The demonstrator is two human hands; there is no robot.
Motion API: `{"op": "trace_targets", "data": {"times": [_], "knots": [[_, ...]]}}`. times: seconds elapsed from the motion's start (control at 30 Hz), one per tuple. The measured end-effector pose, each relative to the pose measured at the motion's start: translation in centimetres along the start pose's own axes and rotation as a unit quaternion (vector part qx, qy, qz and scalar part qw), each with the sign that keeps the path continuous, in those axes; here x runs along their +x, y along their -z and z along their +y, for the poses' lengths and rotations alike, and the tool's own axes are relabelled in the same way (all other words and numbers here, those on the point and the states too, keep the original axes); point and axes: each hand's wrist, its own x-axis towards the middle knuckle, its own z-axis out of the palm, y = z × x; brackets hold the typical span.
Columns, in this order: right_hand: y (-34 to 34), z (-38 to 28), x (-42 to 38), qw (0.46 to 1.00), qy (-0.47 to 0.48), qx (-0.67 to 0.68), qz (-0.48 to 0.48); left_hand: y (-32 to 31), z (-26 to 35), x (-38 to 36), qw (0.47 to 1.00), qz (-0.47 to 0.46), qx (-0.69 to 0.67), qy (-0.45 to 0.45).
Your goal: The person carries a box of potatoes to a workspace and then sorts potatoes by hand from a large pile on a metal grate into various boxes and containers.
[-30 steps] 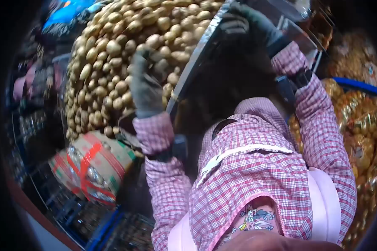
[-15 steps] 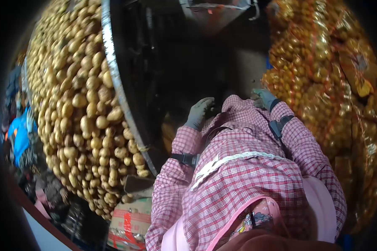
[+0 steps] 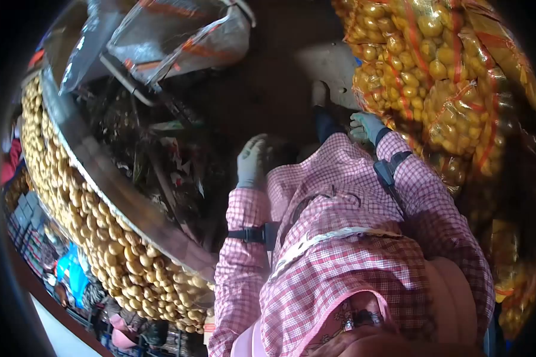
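Both grips slack and half-curled, the gloved left hand [image 3: 252, 162] hangs near a metal wall [image 3: 118, 199] (potatoes [image 3: 120, 253] heaped along its edge); the right hand [image 3: 366, 127], just beside netted sacks [image 3: 452, 113].

The gloved left hand [image 3: 252, 162] hangs just left of the checked smock [image 3: 345, 256], fingers loosely bent; the gloved right hand [image 3: 367, 127] hangs by its front right edge. Farther left of the smock — heaped potatoes [image 3: 116, 247] along a metal rim [image 3: 89, 178]; to its right — potato-filled net bags [image 3: 452, 119].
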Motion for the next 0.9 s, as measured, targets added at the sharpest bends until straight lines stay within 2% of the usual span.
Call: {"op": "trace_targets", "data": {"times": [0.03,0.07,0.1,0.13,0.17,0.2,0.23,0.3,0.37,0.43,0.47,0.5,0.57,0.6,0.63,0.67,0.7,0.73,0.77,0.8,0.83,0.9], "knots": [[0.5,-0.2,1.3,1.0,-0.001,-0.003,0.012,-2.1,2.8,-0.5,0.998,0.009,0.051,-0.023],[0.6,-0.3,2.4,1.0,-0.003,-0.005,0.023,-3.9,5.0,-0.6,0.948,0.022,0.223,-0.226],[0.7,-0.3,4.1,0.999,-0.005,-0.006,0.034,-5.4,6.9,-0.8,0.892,0.053,0.289,-0.344],[1.9,1.1,9.2,0.997,-0.061,0.028,0.034,-7.2,10.9,-1.8,0.727,0.071,0.459,-0.506],[2.0,1.3,10.8,0.997,-0.052,0.052,0.036,-9.4,14.2,-2.6,0.607,0.081,0.522,-0.593],[2.1,1.7,12.5,0.996,-0.042,0.075,0.039,-9.9,15.3,-1.7,0.61,0.093,0.458,-0.641],[2.0,2.0,13.9,0.994,-0.033,0.097,0.042,-9.9,16.3,-0.1,0.601,0.112,0.468,-0.638],[2.2,4.6,20.4,0.998,0.057,0.009,0.026,-9.9,18.3,2.9,0.584,0.151,0.49,-0.63],[2.6,6.8,26.4,0.984,0.139,-0.106,0.034,-9.0,20.2,6.9,0.422,0.169,0.591,-0.666],[2.5,8.1,30.9,0.991,0.114,-0.062,0.043,-8.5,19.9,10.2,0.438,0.171,0.588,-0.658],[2.4,8.3,32.9,0.997,0.051,0.04,0.043,-8.1,19.1,12.1,0.525,0.188,0.554,-0.617],[2.0,8.5,35.1,0.989,-0.012,0.143,0.042,-7.7,19.5,13.4,0.434,0.181,0.625,-0.623],[3.4,10.1,40.2,0.994,-0.013,0.108,-0.011,-6.6,20.0,16.1,0.37,0.146,0.65,-0.647],[4.6,10.8,42.8,0.995,-0.01,0.089,-0.037,-6.8,19.6,17.0,0.343,0.175,0.647,-0.658],[5.8,11.6,45.3,0.986,0.062,-0.156,0.025,-4.9,19.9,18.3,0.278,0.25,0.66,-0.652],[6.8,12.8,48.6,0.907,0.131,-0.391,0.086,-4.0,19.7,19.5,0.305,0.297,0.634,-0.646],[6.7,12.7,50.3,0.872,0.158,-0.438,0.152,-3.4,19.7,20.7,0.331,0.344,0.604,-0.638],[6.8,12.9,52.4,0.83,0.176,-0.481,0.22,-4.3,19.6,21.1,0.337,0.334,0.598,-0.647],[6.2,13.2,53.8,0.876,0.161,-0.351,0.29,-5.3,19.6,21.5,0.341,0.326,0.588,-0.657],[5.4,12.3,54.3,0.892,0.136,-0.301,0.31,-5.2,19.6,22.3,0.308,0.344,0.583,-0.668],[4.6,11.4,54.8,0.903,0.113,-0.248,0.331,-4.5,20.1,22.7,0.248,0.353,0.596,-0.677],[3.9,9.9,56.3,0.909,0.085,-0.239,0.331,-4.0,20.4,23.4,0.155,0.368,0.604,-0.69]]}}
